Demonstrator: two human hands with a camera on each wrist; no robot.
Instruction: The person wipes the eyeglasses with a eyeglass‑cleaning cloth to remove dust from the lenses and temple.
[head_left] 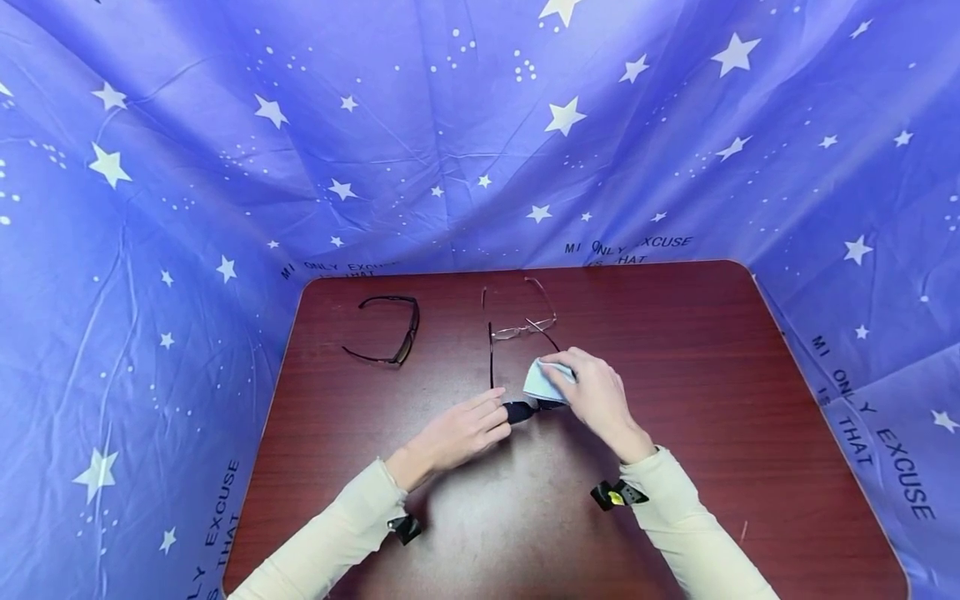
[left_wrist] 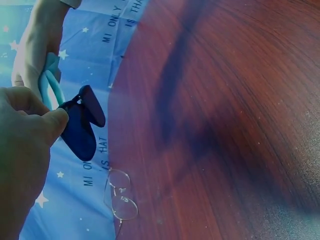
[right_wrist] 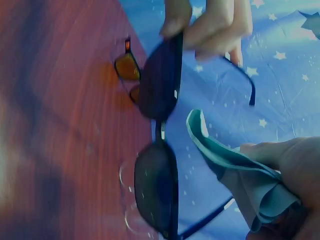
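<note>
Black lenses, black frame: the sunglasses (head_left: 519, 412) are in the air just above the table (head_left: 675, 358), roughly mid-width, both temples unfolded and pointing away from the person. Left hand (head_left: 467, 429): thumb and fingers pinched on the outer end of one lens, near the hinge. Probably gripped there so that most of both lenses and the bridge lie free.

Pale blue cloth (head_left: 546, 382), folded and soft, pinched between thumb and fingers of the right hand (head_left: 600, 396). Folds likely give the fingertips some padding. Right wrist view shows a gap between cloth and lenses; from the head, cloth and hand mask much of the second lens.

Beyond: wire-framed glasses (head_left: 507, 334) on the table, close to the temple tips; one temple overlaps them from the head view, so that side looks tight. Off to the left, well apart, black-framed glasses with amber lenses (right_wrist: 127, 67), temples open, not in the way. Blue star-printed curtain (head_left: 450, 125) borders the table's far edge and sides.
</note>
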